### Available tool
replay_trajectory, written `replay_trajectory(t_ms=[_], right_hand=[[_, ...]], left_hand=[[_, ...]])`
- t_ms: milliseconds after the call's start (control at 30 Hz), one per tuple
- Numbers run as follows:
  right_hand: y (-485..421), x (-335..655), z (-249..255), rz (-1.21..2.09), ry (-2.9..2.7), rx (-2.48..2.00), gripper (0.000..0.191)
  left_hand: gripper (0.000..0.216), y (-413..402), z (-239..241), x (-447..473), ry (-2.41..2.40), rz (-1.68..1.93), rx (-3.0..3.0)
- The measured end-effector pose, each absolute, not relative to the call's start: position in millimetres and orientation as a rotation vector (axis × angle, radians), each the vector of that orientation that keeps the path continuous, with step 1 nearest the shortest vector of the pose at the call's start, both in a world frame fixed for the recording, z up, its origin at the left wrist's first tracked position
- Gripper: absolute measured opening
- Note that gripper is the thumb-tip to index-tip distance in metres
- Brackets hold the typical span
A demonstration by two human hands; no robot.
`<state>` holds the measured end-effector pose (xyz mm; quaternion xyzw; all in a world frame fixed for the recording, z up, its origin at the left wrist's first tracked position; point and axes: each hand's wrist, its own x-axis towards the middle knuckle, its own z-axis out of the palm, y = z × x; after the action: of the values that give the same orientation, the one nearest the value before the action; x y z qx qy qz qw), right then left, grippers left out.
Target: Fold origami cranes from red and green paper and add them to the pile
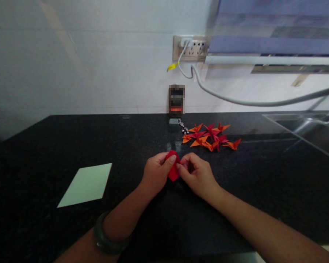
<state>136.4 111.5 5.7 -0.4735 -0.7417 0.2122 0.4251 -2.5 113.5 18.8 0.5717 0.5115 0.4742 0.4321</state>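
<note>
Over the middle of the glossy black countertop [137, 135], a small folded piece of bright red paper [173, 174] is the centre of attention, caught between both sides. The bare left hand [155, 171] has it gripped, thumb laid across the front, the other fingers tucked behind. Opposite, the bare right hand [199, 173] has thumb and forefinger pinched close together at the paper's right edge, remaining fingers curled toward the palm. Whether the paper's lower tip touches the counter, I cannot tell from this angle. A dark green, rounded bangle [102, 237] circles the left forearm. Just beyond the fingers, slightly right, look at this: a loose cluster of folded orange and red paper cranes [215, 134], wings and points overlapping, one orange bird out on the right side. By the cluster's left end lies a pale patterned strap [184, 128], leading back to an upright dark rectangular object [176, 100] near the wall, its face blurred into blocks. Over to the left, well apart from the cranes, lies a flat, four-sided piece of pale green paper [87, 185]. Up on the wall, a white plug [186, 41] sits in a wide socket panel [199, 48], its grey cable [235, 101] sweeping off rightward.
</note>
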Motion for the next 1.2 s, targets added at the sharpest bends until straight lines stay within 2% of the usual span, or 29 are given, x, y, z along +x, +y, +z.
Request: replay_trajectory(t_ms=[167, 300, 400, 500, 667, 833, 1200], right_hand=[[106.3, 133.8, 10.4, 0.405, -1.965, -1.094, 0.011], [108.9, 133.0, 7.7, 0.883, -1.782, -1.044, 0.007], [116.5, 131.4, 3.2, 1.232, -1.514, -0.982, 0.016], [121.7, 129.5, 1.9, 1.368, -1.438, -1.0, 0.025], [118.8, 127.9, 8.0, 1.328, -1.516, -1.088, 0.017], [119.1, 130.0, 8.5, 1.283, -1.462, -1.099, 0.017], [126.6, 136.5, -0.2, 1.119, -1.436, -1.138, 0.017]], left_hand=[[0.025, 110.9, 19.4, -0.1, 1.343, 1.147, 1.566], [0.031, 113.1, 15.2, -2.6, 1.365, 1.152, 1.504], [0.033, 114.7, 13.0, -4.8, 1.331, 1.169, 1.394], [0.033, 114.8, 12.1, -5.0, 1.276, 1.166, 1.356], [0.035, 115.1, 10.8, -2.6, 1.204, 1.143, 1.28], [0.042, 114.1, 13.6, 1.0, 1.1, 1.098, 1.114], [0.017, 111.6, 21.8, 6.1, 1.069, 1.062, 0.944]])
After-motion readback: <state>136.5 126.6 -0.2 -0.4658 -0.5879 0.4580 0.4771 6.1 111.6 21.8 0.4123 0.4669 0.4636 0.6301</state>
